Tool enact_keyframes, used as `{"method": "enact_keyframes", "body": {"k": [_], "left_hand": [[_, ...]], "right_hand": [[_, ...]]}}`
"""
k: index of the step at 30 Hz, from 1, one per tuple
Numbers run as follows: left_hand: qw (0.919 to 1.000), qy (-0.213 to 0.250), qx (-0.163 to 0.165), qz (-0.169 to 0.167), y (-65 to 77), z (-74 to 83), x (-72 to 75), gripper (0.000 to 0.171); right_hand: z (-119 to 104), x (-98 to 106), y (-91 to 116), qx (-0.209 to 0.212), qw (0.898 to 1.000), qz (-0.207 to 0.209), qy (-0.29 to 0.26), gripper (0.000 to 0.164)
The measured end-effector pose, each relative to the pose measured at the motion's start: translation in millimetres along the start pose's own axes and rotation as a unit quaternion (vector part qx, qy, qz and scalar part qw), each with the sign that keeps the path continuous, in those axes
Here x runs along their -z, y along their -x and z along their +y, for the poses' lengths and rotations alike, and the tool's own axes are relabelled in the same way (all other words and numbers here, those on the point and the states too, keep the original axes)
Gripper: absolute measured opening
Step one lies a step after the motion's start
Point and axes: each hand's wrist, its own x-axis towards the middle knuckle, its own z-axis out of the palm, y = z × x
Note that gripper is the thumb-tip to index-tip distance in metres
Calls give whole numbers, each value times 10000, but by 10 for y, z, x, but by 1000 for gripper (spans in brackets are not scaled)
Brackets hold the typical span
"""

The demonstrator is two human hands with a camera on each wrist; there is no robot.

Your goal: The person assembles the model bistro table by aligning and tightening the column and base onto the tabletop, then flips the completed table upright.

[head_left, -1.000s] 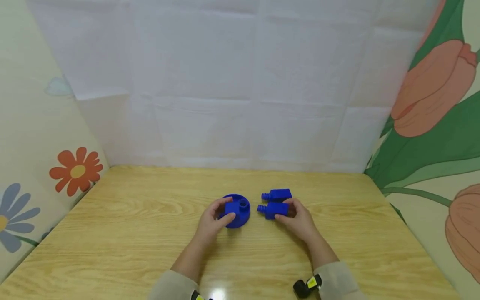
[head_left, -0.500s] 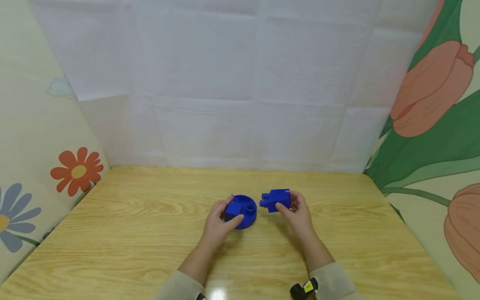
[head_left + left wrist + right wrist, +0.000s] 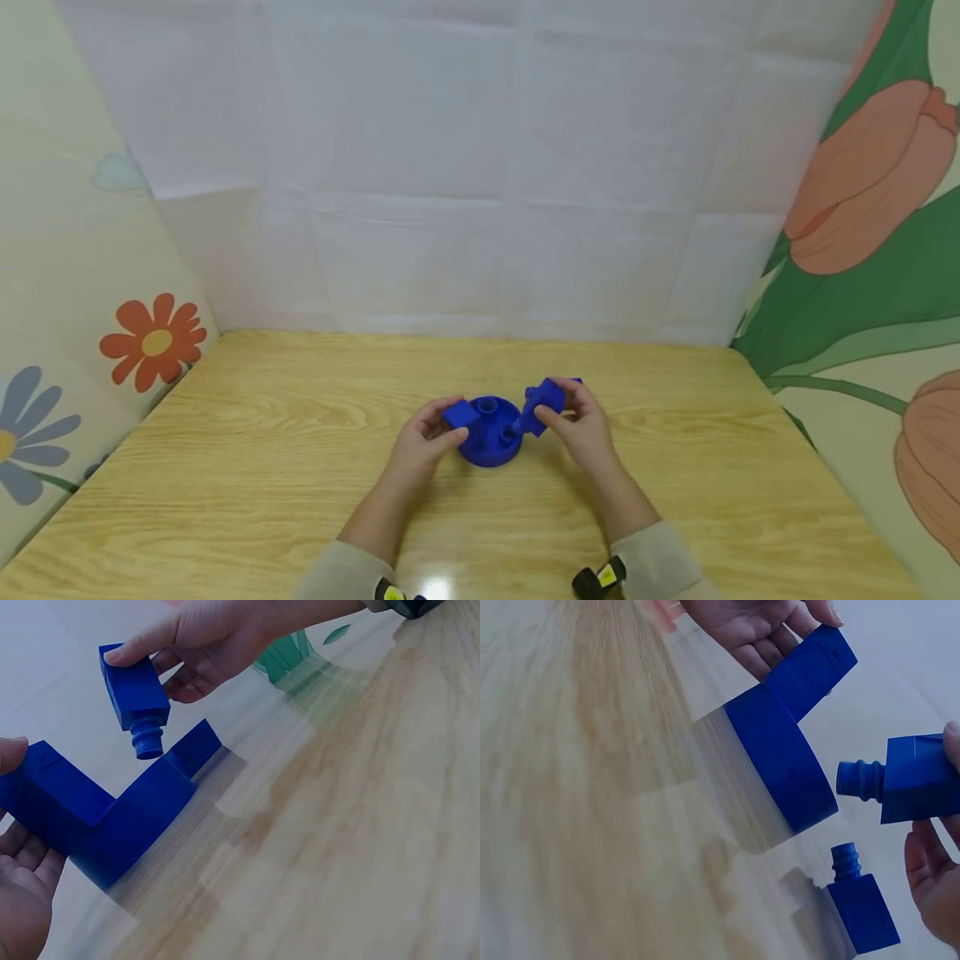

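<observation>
A round blue base point(image 3: 491, 457) with a raised rim stands on the table, showing two ring-shaped sockets inside. At its left, a blue block point(image 3: 461, 413) rises from the base; my left hand point(image 3: 422, 442) grips that block between thumb and fingers. My right hand point(image 3: 591, 429) pinches a second blue block point(image 3: 922, 776), tilted, its ridged peg point(image 3: 861, 780) pointing down toward the socket on the base's right side. In the left wrist view this peg hangs above the base's rim. A third blue block point(image 3: 864, 911) lies on the table, mostly hidden behind my right hand in the head view.
The wood-grain table point(image 3: 300, 400) ends at a white sheet point(image 3: 480, 208) hung behind it. Flower-patterned coverings point(image 3: 862, 292) flank both sides. A black device point(image 3: 597, 577) is strapped at my right wrist.
My right hand has lifted its block away from the third block, brought it left, and turned the peg downward over the base. The base and my left hand's block have shifted slightly rightward.
</observation>
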Motion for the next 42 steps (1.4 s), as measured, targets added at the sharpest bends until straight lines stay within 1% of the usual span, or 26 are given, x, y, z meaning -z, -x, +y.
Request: {"method": "enact_keyframes", "body": {"k": [4, 8, 12, 16, 22, 30, 35, 38, 42], "left_hand": [[10000, 43, -7, 39, 0, -21, 41, 48], [9998, 161, -63, -21, -7, -20, 50, 50], [9995, 277, -91, 74, -21, -16, 47, 49], [9992, 325, -53, 219, -33, -23, 37, 47], [9987, 362, -2, 372, -51, -42, 30, 51], [9985, 383, 7, 383, -53, -47, 26, 51], [9990, 292, 40, 345, -43, -32, 24, 50], [9990, 278, 62, 354, -39, -22, 19, 49], [9986, 318, 92, 402, -42, -20, 15, 49]], "right_hand": [[-30, -88, 14, 89, 9997, -147, 176, 42], [-62, -169, 17, 118, 9989, -330, 321, 42], [-97, -229, 33, 200, 9970, -564, 490, 41], [-115, -258, 54, 253, 9939, -748, 771, 41], [-127, -300, 51, 421, 9869, -1055, 1146, 45], [-139, -316, 61, 378, 9831, -1256, 1280, 46], [-135, -331, 59, 369, 9772, -1483, 1477, 48], [-137, -341, 61, 365, 9748, -1535, 1579, 49], [-144, -354, 65, 520, 9728, -1527, 1661, 49]]}}
